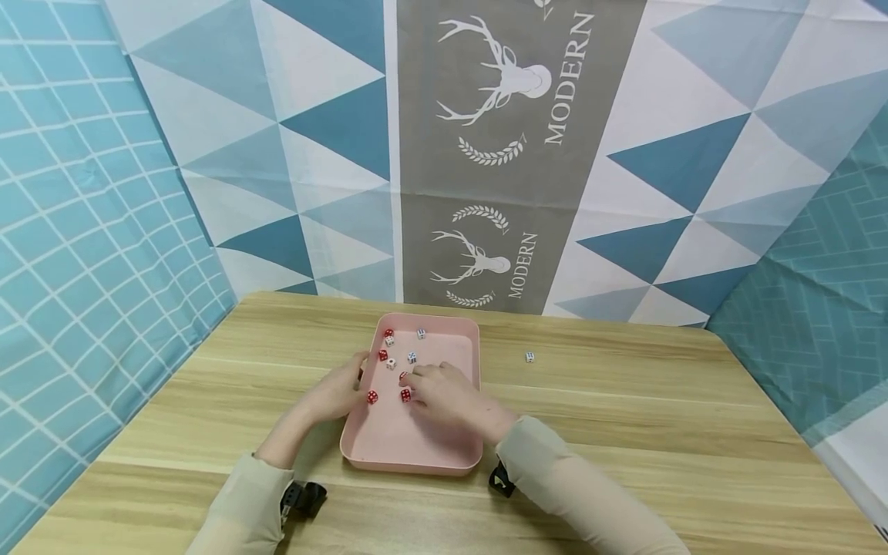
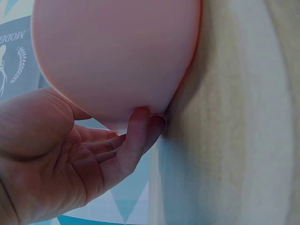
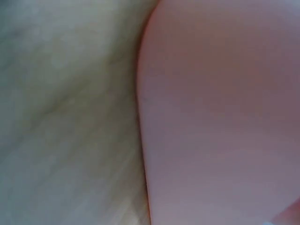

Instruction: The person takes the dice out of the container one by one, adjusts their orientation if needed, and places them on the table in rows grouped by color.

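The pink tray (image 1: 388,455) lies on the table with several red and white dice inside. At its left edge my left hand (image 1: 341,389) holds the wall, fingers (image 2: 127,150) bent against the outside and thumb partly hidden behind the rim. My right hand (image 1: 444,393) reaches down into the tray from the right. Its fingertips touch or cover part of a red die (image 1: 403,376); whether they pinch it is unclear. Another red die (image 1: 405,395) sits just below those fingertips. A red die (image 1: 372,397) lies by the left wall. The right wrist view mostly shows the tray wall (image 3: 211,117).
One white die (image 1: 530,357) is on the wooden table (image 1: 624,416), right of the tray. Toward the tray's far end are white dice (image 1: 421,334) and red dice (image 1: 383,355). Patterned cloth (image 1: 333,154) hangs behind the table.
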The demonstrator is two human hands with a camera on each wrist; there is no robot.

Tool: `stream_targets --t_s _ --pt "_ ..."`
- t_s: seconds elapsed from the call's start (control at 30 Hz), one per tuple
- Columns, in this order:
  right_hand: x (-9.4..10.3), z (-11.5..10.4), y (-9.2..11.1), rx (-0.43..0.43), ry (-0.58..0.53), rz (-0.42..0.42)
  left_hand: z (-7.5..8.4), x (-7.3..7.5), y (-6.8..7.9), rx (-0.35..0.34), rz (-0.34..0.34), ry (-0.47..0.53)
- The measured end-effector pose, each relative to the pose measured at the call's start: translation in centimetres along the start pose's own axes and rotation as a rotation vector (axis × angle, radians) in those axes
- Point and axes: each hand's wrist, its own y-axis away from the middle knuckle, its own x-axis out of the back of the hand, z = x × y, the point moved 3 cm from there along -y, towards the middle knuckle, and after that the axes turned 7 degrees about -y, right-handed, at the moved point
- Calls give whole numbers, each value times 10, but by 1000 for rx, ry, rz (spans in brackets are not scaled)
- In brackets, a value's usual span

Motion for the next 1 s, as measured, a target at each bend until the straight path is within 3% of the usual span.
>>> stream_targets --t_s 0.27,0.8,1.0 --pt "-6 -1 1 4 13 -35 -2 0 -2 -21 18 -30" --pt "-8 -1 -1 40 22 39 0 1 0 -6 7 -10" --pt "-6 3 1 19 -1 31 -1 0 0 -4 3 -4"
